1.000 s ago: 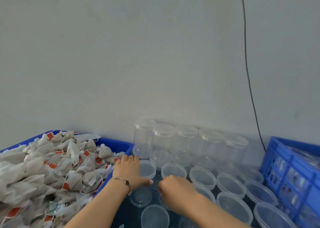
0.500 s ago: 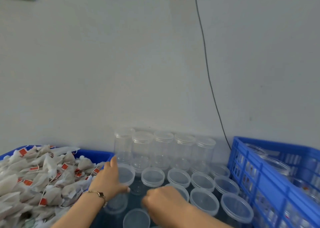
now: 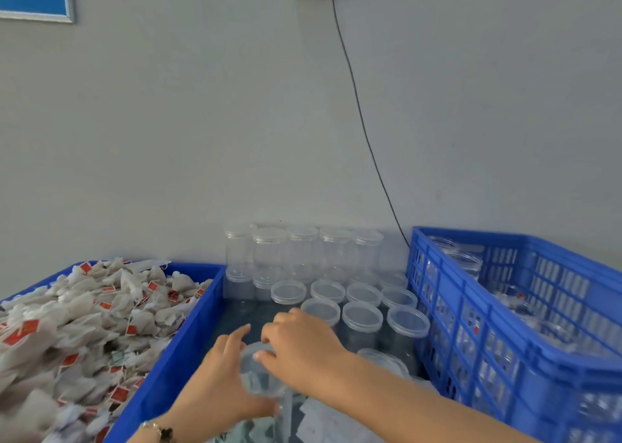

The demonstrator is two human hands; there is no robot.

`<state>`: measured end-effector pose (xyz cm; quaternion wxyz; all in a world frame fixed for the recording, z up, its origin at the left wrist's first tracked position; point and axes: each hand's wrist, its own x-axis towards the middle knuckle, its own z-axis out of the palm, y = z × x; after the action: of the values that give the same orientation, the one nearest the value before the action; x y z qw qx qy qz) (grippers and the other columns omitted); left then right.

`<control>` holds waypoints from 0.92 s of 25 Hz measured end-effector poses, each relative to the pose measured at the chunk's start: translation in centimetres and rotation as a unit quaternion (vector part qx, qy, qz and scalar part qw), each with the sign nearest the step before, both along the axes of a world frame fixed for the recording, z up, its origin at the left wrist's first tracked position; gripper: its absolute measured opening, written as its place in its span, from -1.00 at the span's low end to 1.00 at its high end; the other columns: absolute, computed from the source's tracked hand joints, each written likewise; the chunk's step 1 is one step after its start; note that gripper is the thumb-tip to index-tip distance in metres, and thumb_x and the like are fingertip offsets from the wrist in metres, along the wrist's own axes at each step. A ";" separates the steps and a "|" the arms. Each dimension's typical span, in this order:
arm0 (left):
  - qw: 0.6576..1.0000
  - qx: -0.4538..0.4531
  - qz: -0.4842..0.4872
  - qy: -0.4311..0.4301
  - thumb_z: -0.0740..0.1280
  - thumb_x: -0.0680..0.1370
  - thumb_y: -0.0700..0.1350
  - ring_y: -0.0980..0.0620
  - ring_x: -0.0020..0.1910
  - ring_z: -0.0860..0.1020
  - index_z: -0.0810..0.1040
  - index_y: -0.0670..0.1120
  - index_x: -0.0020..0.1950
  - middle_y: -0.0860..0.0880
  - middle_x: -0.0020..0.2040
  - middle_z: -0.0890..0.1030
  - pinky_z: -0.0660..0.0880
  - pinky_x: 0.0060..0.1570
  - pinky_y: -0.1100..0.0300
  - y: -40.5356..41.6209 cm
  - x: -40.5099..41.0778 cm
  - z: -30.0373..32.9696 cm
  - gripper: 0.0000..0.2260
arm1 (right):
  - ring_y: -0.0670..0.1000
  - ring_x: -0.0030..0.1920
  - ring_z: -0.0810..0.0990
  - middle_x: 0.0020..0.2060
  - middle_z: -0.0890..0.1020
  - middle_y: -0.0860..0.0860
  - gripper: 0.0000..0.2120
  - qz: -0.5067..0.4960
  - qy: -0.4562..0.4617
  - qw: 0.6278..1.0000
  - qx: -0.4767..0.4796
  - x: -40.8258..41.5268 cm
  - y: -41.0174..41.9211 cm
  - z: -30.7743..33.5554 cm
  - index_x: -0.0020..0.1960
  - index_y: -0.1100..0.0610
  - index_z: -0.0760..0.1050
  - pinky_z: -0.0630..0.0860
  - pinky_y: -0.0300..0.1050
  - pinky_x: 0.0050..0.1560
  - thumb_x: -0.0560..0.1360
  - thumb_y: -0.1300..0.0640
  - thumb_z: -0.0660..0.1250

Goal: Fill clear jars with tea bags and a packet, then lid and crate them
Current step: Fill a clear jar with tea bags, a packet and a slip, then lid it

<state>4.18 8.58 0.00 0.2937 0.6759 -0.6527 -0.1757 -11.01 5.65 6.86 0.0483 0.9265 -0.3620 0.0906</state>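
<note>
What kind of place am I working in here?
Probably a small packing workstation for tea, not a home kitchen: a blue bin heaped with tea bags, rows of lidded clear jars against a bare wall, and a blue crate holding jars.

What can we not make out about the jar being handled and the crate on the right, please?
- Held jar, head view: contents and lid state blurred, covered by right hand and left hand.
- Blue crate, head view: jars inside masked by its lattice wall; the frame edge cuts it.
</note>
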 end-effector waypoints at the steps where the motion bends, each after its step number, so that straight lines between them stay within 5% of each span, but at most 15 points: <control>1: 1.000 -0.001 -0.002 -0.002 0.52 0.05 0.34 0.17 0.28 0.33 -0.02 0.19 0.47 0.15 0.24 0.25 0.37 0.25 0.25 0.5 -0.8 -0.6 0.13 | 0.19 0.16 0.41 0.12 0.51 0.18 -0.62 -0.009 0.016 1.000 0.011 -0.1 0.9 -0.3 0.23 0.21 0.46 0.39 0.08 0.12 0.56 -0.03 0.18; 7: 0.998 -0.013 -0.006 0.068 0.50 -0.08 0.34 0.23 0.15 0.39 -0.01 0.14 0.51 0.24 0.18 0.30 0.38 0.09 0.35 4.5 -2.8 -3.3 0.25 | 0.19 -0.05 0.53 -0.09 0.55 0.15 -0.59 -0.046 0.043 0.997 0.052 -1.1 5.0 -2.9 -0.10 0.19 0.47 0.31 -0.04 -0.21 0.46 -0.18 0.22; 11: 0.997 -0.012 -0.018 0.068 0.53 -0.06 0.34 0.21 0.18 0.45 -0.07 0.22 0.50 0.23 0.27 0.35 0.37 0.09 0.36 6.8 -3.7 -4.1 0.25 | 0.11 -0.28 0.41 -0.38 0.38 0.05 -0.53 -0.044 0.069 0.995 0.054 -1.9 6.2 -3.6 -0.39 0.11 0.25 0.24 -0.10 -0.34 0.41 -0.26 0.23; 14: 0.996 0.002 -0.032 0.082 0.58 0.04 0.26 0.35 0.00 0.48 -0.07 0.21 0.49 0.35 0.05 0.42 0.36 -0.13 0.51 8.2 -3.9 -5.0 0.20 | 0.07 -0.35 0.42 -0.43 0.40 0.04 -0.57 -0.046 0.078 0.992 0.089 -2.0 6.7 -4.9 -0.40 0.11 0.27 0.23 -0.15 -0.46 0.38 -0.21 0.28; 19: 0.993 -0.014 0.001 0.121 0.60 0.06 0.17 0.38 -0.15 0.56 0.07 0.18 0.42 0.33 -0.08 0.51 0.42 -0.26 0.50 8.7 -3.7 -6.2 0.07 | 0.08 -0.27 0.52 -0.34 0.54 0.04 -0.66 -0.048 0.031 0.992 0.110 -1.5 6.6 -5.9 -0.26 0.13 0.45 0.38 -0.13 -0.38 0.30 -0.16 0.35; 21: 0.991 -0.026 0.017 0.130 0.57 0.02 0.21 0.36 -0.16 0.56 0.11 0.20 0.38 0.30 -0.08 0.53 0.40 -0.26 0.49 8.7 -3.9 -6.6 0.03 | 0.09 -0.13 0.54 -0.18 0.61 0.03 -0.57 -0.034 0.011 0.992 0.118 -1.6 6.1 -6.0 -0.03 0.10 0.52 0.42 -0.10 -0.27 0.27 -0.19 0.38; 23: 0.988 -0.037 0.033 0.145 0.53 -0.02 0.24 0.29 -0.13 0.58 0.17 0.21 0.34 0.26 -0.03 0.55 0.41 -0.22 0.45 8.5 -4.2 -7.2 0.00 | 0.07 -0.05 0.50 -0.09 0.56 -0.02 -0.34 -0.029 0.010 0.989 0.145 -1.8 5.5 -6.1 0.26 0.01 0.37 0.39 -0.08 -0.20 0.25 -0.22 0.42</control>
<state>-0.05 17.12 -7.22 0.4157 0.6530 -0.5866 -0.2382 -12.84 11.13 0.75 -0.0800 0.9139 -0.3971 0.0268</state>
